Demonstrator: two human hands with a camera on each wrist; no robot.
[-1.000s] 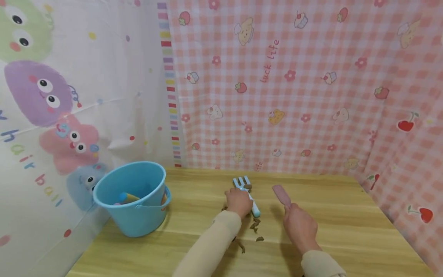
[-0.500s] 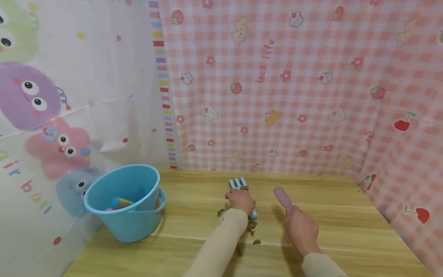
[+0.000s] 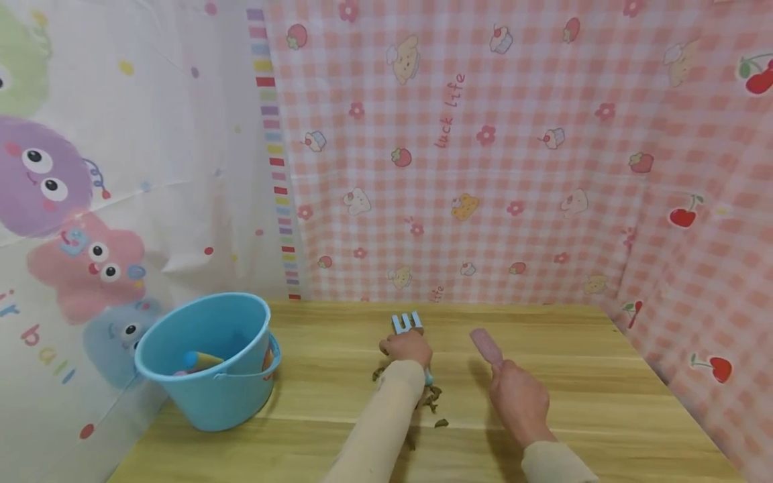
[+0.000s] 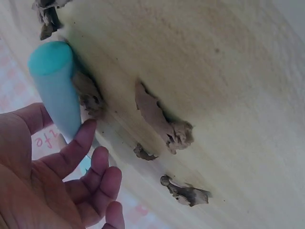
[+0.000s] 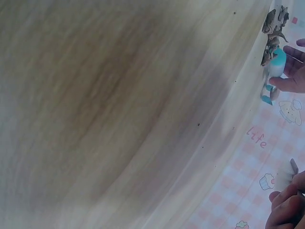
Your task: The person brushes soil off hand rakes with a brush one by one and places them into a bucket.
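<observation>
My left hand [image 3: 409, 347] is over a blue toy garden fork [image 3: 407, 323], whose tines point to the back of the table. In the left wrist view the thumb and index finger pinch its pale handle [image 4: 59, 95], which ends in a turquoise cap. Brown clay-like scraps [image 4: 159, 119] lie beside and under the fork, with more towards the front. My right hand [image 3: 519, 401] grips a pink flat-bladed tool [image 3: 486, 346] by its lower end, blade pointing away and leftward. Its handle is hidden inside the fist.
A light blue bucket [image 3: 211, 402] stands at the left of the wooden table [image 3: 604, 402], with a blue-tipped yellow toy [image 3: 202, 360] and something pink inside. A pink checked cloth [image 3: 459, 147] hangs along the back and right; a white cartoon-printed sheet [image 3: 181, 134] covers the left.
My left hand has moved from beside the fork onto its handle, hiding most of it. The right hand keeps its grip on the pink tool. The head view has swung slightly right.
</observation>
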